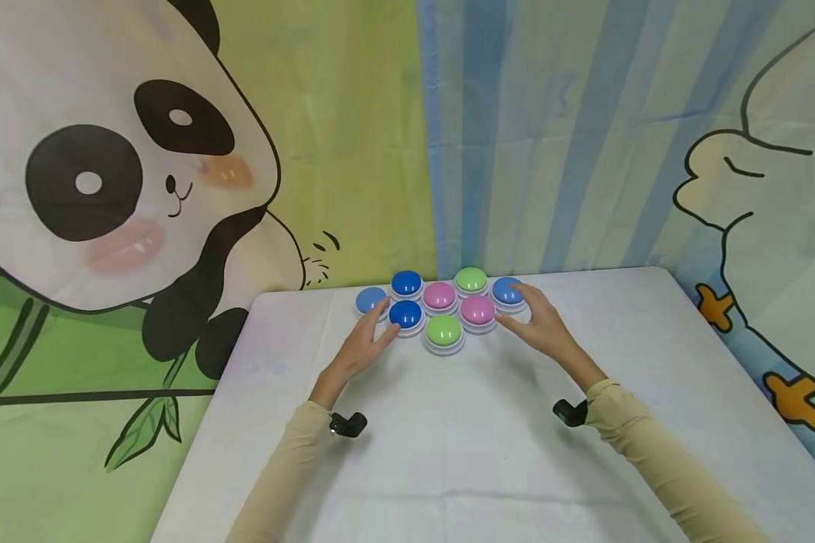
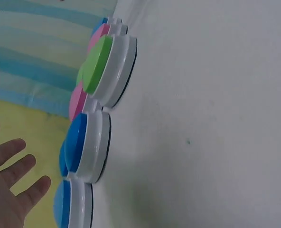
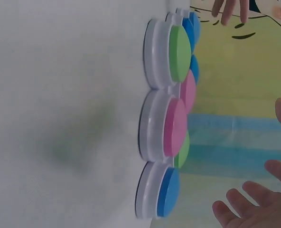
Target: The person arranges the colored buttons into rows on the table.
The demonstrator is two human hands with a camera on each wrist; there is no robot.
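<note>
Several round push buttons with white bases stand grouped at the table's far side. In front is a green button (image 1: 443,330); a dark blue button (image 1: 405,314) and a pink button (image 1: 478,310) flank it. My left hand (image 1: 361,347) is held over the left end, near the light blue button (image 1: 369,299), fingers spread and holding nothing. At the right end, my right hand (image 1: 545,326) is beside another light blue button (image 1: 508,290), its fingers apart. Both wrist views show the left hand (image 2: 10,185) and right hand (image 3: 259,204) raised off the buttons.
Behind the group are another dark blue button (image 1: 406,283), a pink button (image 1: 439,296) and a green button (image 1: 471,280). The white tabletop (image 1: 448,437) extends toward me. A printed curtain (image 1: 353,136) hangs close behind the table's back edge.
</note>
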